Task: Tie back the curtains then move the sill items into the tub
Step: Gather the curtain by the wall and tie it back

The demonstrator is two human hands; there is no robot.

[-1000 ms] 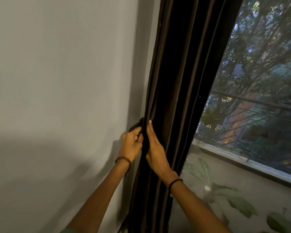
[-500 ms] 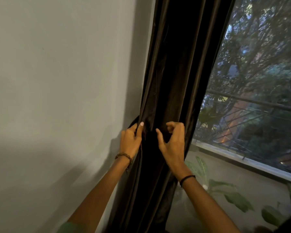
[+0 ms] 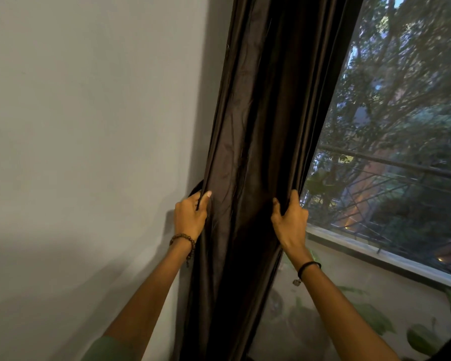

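A dark brown curtain (image 3: 261, 131) hangs gathered in folds between the grey wall and the window. My left hand (image 3: 189, 217) grips its left edge beside the wall, together with a dark band or tie-back loop (image 3: 194, 187) that curves out behind the fabric. My right hand (image 3: 290, 221) is closed on the curtain's right edge, next to the glass. The two hands hold the bunched fabric between them at about sill height. No tub is in view.
The grey wall (image 3: 89, 152) fills the left half. The window (image 3: 401, 126) shows trees and a metal railing outside. Its sill (image 3: 391, 259) runs down to the right. Green plant leaves (image 3: 375, 317) lie low at the right, below the sill.
My right hand has moved from the middle folds across to the curtain's right edge and closed on it. The left hand has kept its grip by the wall. The view has shifted left.
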